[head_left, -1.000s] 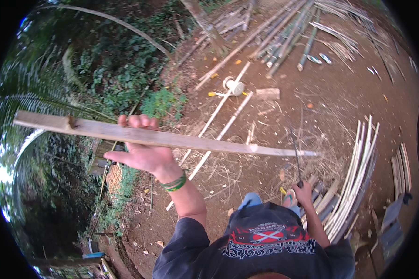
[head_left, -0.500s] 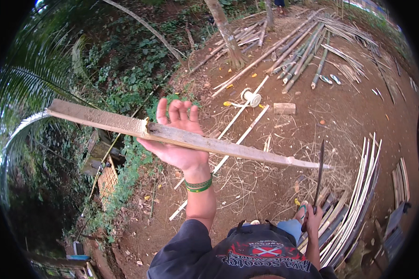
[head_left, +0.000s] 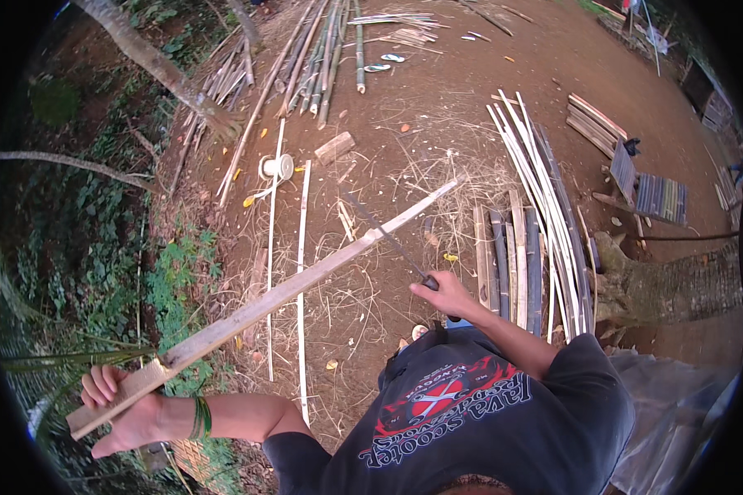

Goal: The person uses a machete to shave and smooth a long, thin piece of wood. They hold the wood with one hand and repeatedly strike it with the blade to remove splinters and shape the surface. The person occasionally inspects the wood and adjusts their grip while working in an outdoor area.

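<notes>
A long split bamboo piece (head_left: 264, 302) slants from the lower left up toward the middle of the ground. My left hand (head_left: 115, 404) grips its near end, fingers curled over one edge and the thumb along the other. A green band circles that wrist. In my right hand (head_left: 447, 294) is a long thin-bladed knife (head_left: 404, 254), closed around the dark handle. The blade crosses the bamboo near a joint toward its far end; I cannot tell whether the two touch.
Two pale strips (head_left: 305, 206) lie on the dirt beside a white spool (head_left: 276, 167) and a wood block (head_left: 335, 148). Split bamboo and long white strips (head_left: 537, 190) lie to the right, near a tree trunk (head_left: 669, 285). Bamboo poles (head_left: 322, 58) and flip-flops (head_left: 377, 68) are farther off.
My left hand has moved down and left, from supporting the bamboo with open fingers to gripping its end. My right hand has brought the knife across the bamboo. The view has turned right.
</notes>
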Action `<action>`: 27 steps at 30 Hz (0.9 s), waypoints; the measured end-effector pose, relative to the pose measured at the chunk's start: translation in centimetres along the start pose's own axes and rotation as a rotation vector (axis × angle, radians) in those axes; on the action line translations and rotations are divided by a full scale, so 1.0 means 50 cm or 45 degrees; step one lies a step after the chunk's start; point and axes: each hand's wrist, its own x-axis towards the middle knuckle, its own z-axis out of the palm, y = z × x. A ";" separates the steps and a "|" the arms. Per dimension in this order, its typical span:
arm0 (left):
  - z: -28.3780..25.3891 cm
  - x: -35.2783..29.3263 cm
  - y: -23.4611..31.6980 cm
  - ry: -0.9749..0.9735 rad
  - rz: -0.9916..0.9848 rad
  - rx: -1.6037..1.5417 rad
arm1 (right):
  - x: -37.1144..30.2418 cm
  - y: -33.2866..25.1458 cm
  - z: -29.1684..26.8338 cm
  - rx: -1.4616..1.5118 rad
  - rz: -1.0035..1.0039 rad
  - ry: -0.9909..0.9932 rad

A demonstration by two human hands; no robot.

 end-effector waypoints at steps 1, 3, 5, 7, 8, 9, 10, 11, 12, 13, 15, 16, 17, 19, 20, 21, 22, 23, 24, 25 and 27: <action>-0.003 -0.010 0.021 -0.112 -0.124 -0.053 | -0.004 0.005 0.002 -0.040 -0.041 -0.021; 0.005 -0.028 0.050 -0.034 -0.185 -0.029 | -0.027 0.031 0.006 0.005 0.062 0.026; 0.015 -0.039 0.082 -0.017 -0.236 0.056 | -0.042 0.077 0.010 0.081 0.177 0.122; 0.045 -0.065 0.106 0.047 -0.079 0.149 | -0.062 0.124 0.008 0.186 0.315 0.260; 0.054 -0.076 0.121 -0.003 -0.061 0.023 | -0.069 0.137 -0.002 0.254 0.391 0.304; 0.066 -0.085 0.128 -0.053 -0.044 -0.102 | -0.078 0.152 -0.017 0.220 0.390 0.362; 0.087 -0.098 0.138 -0.077 -0.058 -0.159 | -0.090 0.158 -0.033 0.183 0.387 0.404; 0.096 -0.107 0.140 -0.086 -0.042 -0.157 | -0.102 0.167 -0.050 0.147 0.384 0.447; 0.104 -0.115 0.140 -0.096 -0.026 -0.156 | -0.101 0.197 -0.068 0.115 0.370 0.434; 0.111 -0.123 0.145 -0.109 -0.013 -0.154 | -0.108 0.201 -0.088 0.114 0.339 0.420; 0.125 -0.145 0.153 -0.098 0.007 -0.133 | -0.124 0.205 -0.128 0.111 0.280 0.395; 0.136 -0.159 0.154 -0.056 0.047 -0.076 | -0.134 0.215 -0.139 0.079 0.284 0.393; 0.149 -0.169 0.151 -0.016 0.096 -0.026 | -0.142 0.218 -0.150 0.075 0.251 0.395; 0.183 -0.201 0.125 0.010 0.087 0.022 | -0.166 0.222 -0.169 0.072 0.187 0.402; 0.205 -0.219 0.110 0.018 0.088 0.055 | -0.176 0.224 -0.177 0.103 0.156 0.371; 0.223 -0.235 0.089 -0.013 0.057 -0.014 | -0.187 0.224 -0.187 0.073 0.141 0.351; 0.239 -0.255 0.072 -0.042 0.036 -0.067 | -0.198 0.215 -0.195 0.043 0.119 0.314; 0.254 -0.275 0.058 -0.070 0.023 -0.114 | -0.206 0.209 -0.196 0.012 0.090 0.269; 0.265 -0.297 0.043 -0.124 0.035 -0.107 | -0.211 0.208 -0.187 -0.009 0.049 0.232; 0.274 -0.316 0.018 -0.176 0.039 -0.097 | -0.219 0.205 -0.181 0.021 0.030 0.225; 0.311 -0.339 -0.008 -0.037 0.152 0.088 | -0.241 0.182 -0.178 0.091 -0.016 0.201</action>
